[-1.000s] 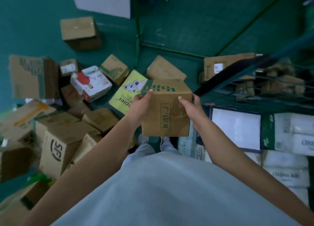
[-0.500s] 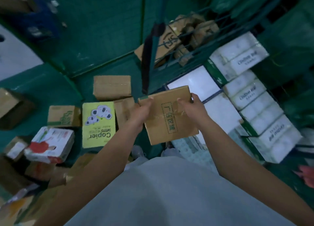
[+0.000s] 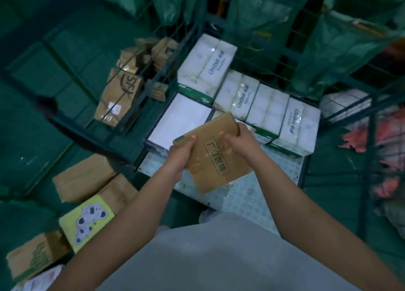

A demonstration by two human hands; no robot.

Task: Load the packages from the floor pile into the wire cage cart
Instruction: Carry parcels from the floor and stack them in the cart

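Observation:
I hold a brown cardboard box [image 3: 215, 157] with green printed characters and clear tape in both hands. My left hand [image 3: 180, 154] grips its left edge and my right hand [image 3: 238, 143] grips its far right corner. The box hangs tilted over the open front of the wire cage cart [image 3: 245, 194], above its studded metal floor. Inside the cart lie white wrapped tissue packs [image 3: 254, 98] in a row and a flat white box [image 3: 182, 117]. Floor-pile packages sit at lower left: plain brown boxes [image 3: 85, 178] and a yellow copier-paper box [image 3: 87, 220].
Another wire cage [image 3: 122, 93] at the left holds brown boxes. Green fabric bags [image 3: 341, 39] hang behind and right of the cart. A pink and white bundle [image 3: 385, 150] lies at the right. The floor is green.
I have turned right from the floor pile toward the cart. The box in my hands has moved over the cart's floor, and the tissue packs now sit straight ahead.

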